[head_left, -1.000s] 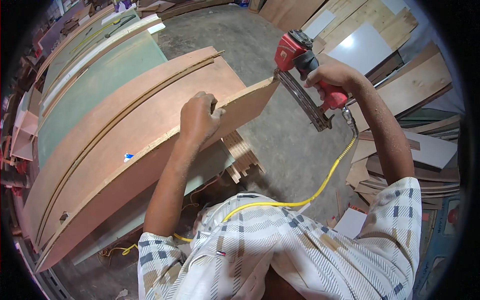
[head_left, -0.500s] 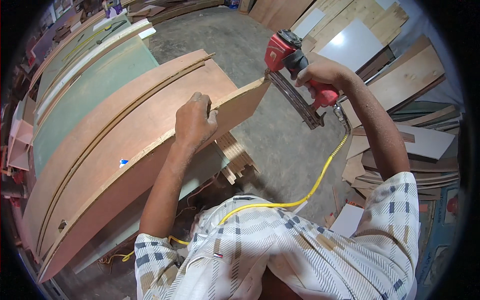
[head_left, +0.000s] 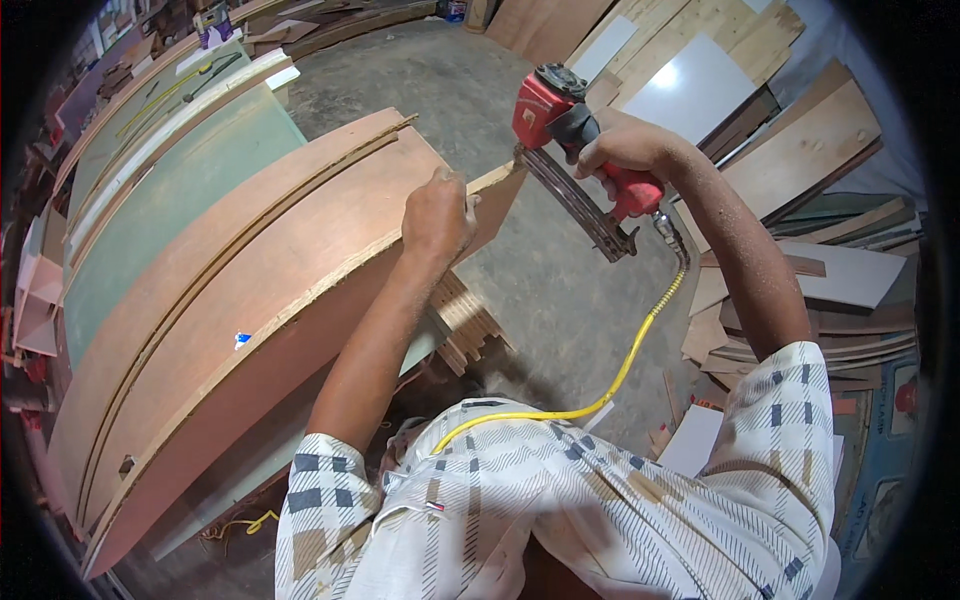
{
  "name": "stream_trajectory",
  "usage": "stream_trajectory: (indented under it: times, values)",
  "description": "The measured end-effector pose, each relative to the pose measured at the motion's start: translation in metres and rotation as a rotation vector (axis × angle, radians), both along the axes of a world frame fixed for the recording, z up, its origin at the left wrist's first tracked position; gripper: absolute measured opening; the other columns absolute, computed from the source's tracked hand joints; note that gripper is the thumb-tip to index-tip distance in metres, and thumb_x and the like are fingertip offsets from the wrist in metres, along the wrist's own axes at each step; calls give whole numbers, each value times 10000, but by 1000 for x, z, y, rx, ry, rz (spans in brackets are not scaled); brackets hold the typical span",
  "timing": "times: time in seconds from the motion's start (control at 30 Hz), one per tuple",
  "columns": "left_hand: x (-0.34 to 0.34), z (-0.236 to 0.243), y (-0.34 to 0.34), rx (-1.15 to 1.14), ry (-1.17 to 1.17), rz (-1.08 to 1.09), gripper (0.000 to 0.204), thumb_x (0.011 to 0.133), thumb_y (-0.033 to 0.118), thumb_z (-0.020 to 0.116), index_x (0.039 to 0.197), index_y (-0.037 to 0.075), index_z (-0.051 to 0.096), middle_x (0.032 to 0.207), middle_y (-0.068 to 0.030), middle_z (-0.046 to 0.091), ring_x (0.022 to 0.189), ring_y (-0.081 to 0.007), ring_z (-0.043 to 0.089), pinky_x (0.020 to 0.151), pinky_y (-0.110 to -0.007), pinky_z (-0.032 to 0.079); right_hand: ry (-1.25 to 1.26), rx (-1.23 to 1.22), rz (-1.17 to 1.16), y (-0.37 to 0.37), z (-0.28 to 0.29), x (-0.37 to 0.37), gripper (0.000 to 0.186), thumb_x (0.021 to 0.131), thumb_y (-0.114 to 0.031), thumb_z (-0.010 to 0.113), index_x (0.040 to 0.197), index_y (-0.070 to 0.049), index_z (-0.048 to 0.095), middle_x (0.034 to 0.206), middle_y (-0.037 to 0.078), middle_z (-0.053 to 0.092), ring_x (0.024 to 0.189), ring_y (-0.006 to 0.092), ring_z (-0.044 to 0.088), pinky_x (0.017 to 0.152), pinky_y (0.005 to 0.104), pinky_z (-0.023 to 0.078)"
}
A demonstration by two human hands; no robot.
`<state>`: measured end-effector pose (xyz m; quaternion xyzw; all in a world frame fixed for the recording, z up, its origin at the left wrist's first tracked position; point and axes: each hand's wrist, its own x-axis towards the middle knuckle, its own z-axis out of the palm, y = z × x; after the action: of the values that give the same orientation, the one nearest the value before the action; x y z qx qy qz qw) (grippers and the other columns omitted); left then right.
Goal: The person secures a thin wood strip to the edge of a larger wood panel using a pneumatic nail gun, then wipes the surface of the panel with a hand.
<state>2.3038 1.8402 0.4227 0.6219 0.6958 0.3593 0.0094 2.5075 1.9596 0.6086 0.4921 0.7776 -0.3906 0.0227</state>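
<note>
My right hand [head_left: 625, 150] is wrapped round the grip of a red and black nail gun [head_left: 560, 115], held out at the far right end of a plywood board. Its nose meets, or almost meets, the top edge of that board [head_left: 235, 385], which stands on its long side. Along the same edge my left hand [head_left: 437, 220] is closed over the wood, fingers curled and partly hidden. A yellow air hose [head_left: 635, 355] runs from the gun's grip across my shirt. Behind the board lies a wide pinkish curved panel [head_left: 260, 235] with a narrow strip [head_left: 285, 185] along it.
Pale green panels [head_left: 190, 190] lie farther left, bearing a few tools. Stacked wood strips [head_left: 465, 320] jut out below the board. Sheets and offcuts [head_left: 830, 130] lean at the right, beside a white panel [head_left: 695, 85]. Grey floor [head_left: 400, 85] shows between.
My left hand has slid along the board's edge toward its far right end, closer to the nail gun. The gun and board end appear slightly farther left in view.
</note>
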Motion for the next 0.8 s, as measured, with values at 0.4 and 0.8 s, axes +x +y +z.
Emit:
stream_trajectory:
  times: [0.4, 0.8]
  values:
    - [-4, -1, 9, -32, -61, 22, 306, 822, 221, 847, 791, -17, 657, 879, -211, 664, 858, -403, 670, 766, -509, 513, 58, -31, -12, -4, 4, 0, 128, 772, -40, 732, 775, 11, 615, 641, 75, 615, 528, 197, 652, 472, 366, 569]
    - [-9, 8, -6, -78, -96, 90, 334, 758, 263, 871, 803, -6, 678, 825, -223, 697, 837, -403, 689, 758, -504, 532, 32, -24, -59, -5, 6, 0, 261, 776, -53, 742, 991, -2, 603, 717, 42, 606, 512, 141, 611, 482, 335, 550]
